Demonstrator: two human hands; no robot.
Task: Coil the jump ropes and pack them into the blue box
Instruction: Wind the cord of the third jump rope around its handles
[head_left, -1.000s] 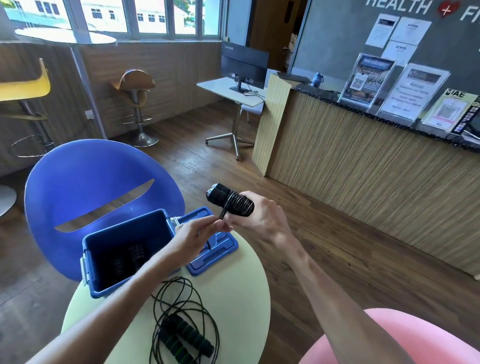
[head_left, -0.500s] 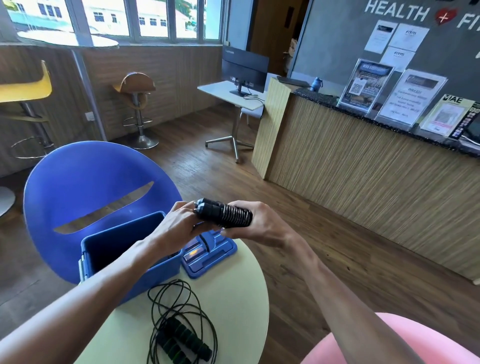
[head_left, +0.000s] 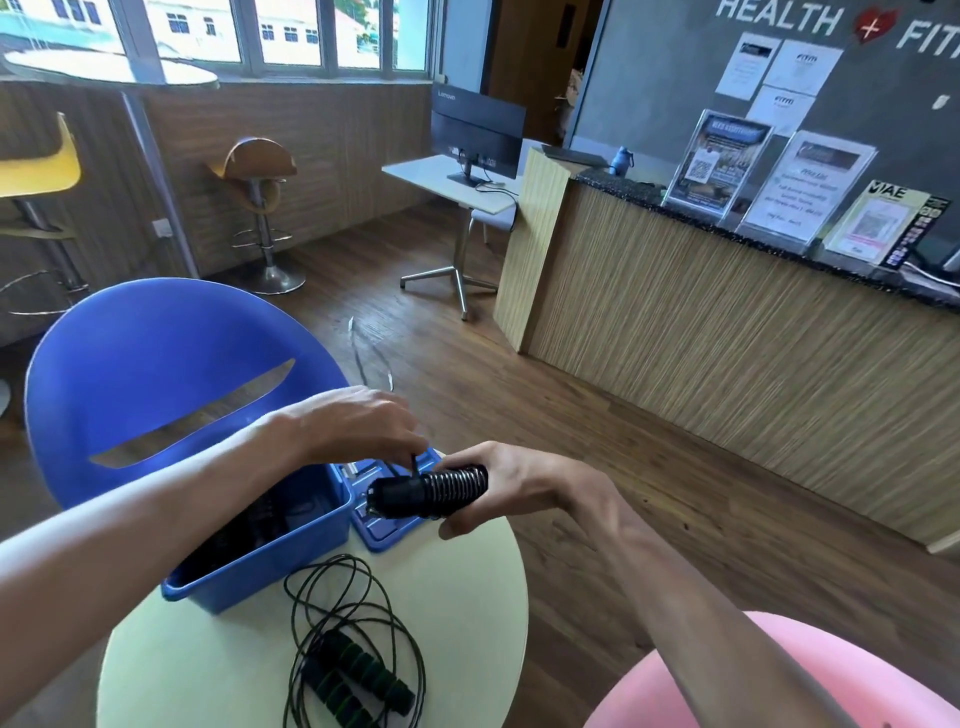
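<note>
The right hand (head_left: 524, 486) grips a black rope-wound jump rope handle bundle (head_left: 427, 491) above the blue plastic box (head_left: 260, 558); the left hand (head_left: 363, 426) pinches its rope end. A second black-and-green jump rope (head_left: 353, 670) lies loose on the round pale tabletop (head_left: 467, 597) below.

Both bare forearms reach forward, the right hand (head_left: 519, 483) curled in a firm grip around the black, cord-wound jump-rope handles (head_left: 428, 491), while the left hand (head_left: 363, 423) hovers palm-down above, fingertips pinching the thin black cord's end (head_left: 414, 464).
</note>
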